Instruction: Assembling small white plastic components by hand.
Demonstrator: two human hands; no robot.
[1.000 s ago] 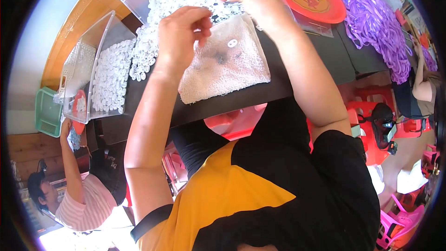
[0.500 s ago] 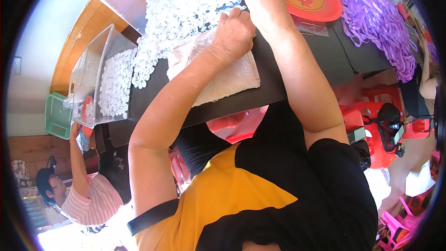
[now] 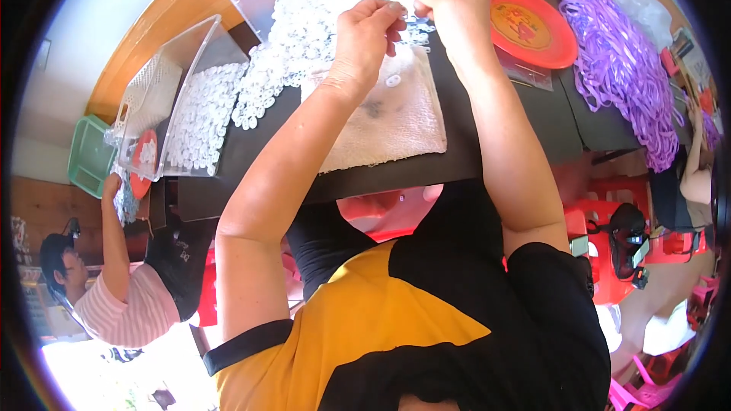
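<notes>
A single white two-holed oval bead (image 3: 393, 81) lies by itself on the far half of a pale towel (image 3: 388, 133), just on the near side of the hands. Beyond it, the left hand (image 3: 369, 34) is curled with thumb and forefinger drawn toward each other, and the right hand (image 3: 457, 4) faces it, fingers bent in toward the thumb; the fingertips are near one another, but whether either pinches a bead (the glare there is strong) cannot be told. Behind and to the left spreads a large heap of similar white beads (image 3: 304, 30), so most of the visible supply looks unhandled, and no finished piece can be made out. Farther left, a clear plastic bin (image 3: 217, 42) holds more. Right of the right hand sits a red plate (image 3: 563, 38) with a printed yellow centre, then a tangled pile of purple ribbon (image 3: 624, 68), all on the dark table (image 3: 358, 189). At far left, a co-worker in a striped top (image 3: 133, 301) reaches toward the table beside a green basket (image 3: 90, 152).
</notes>
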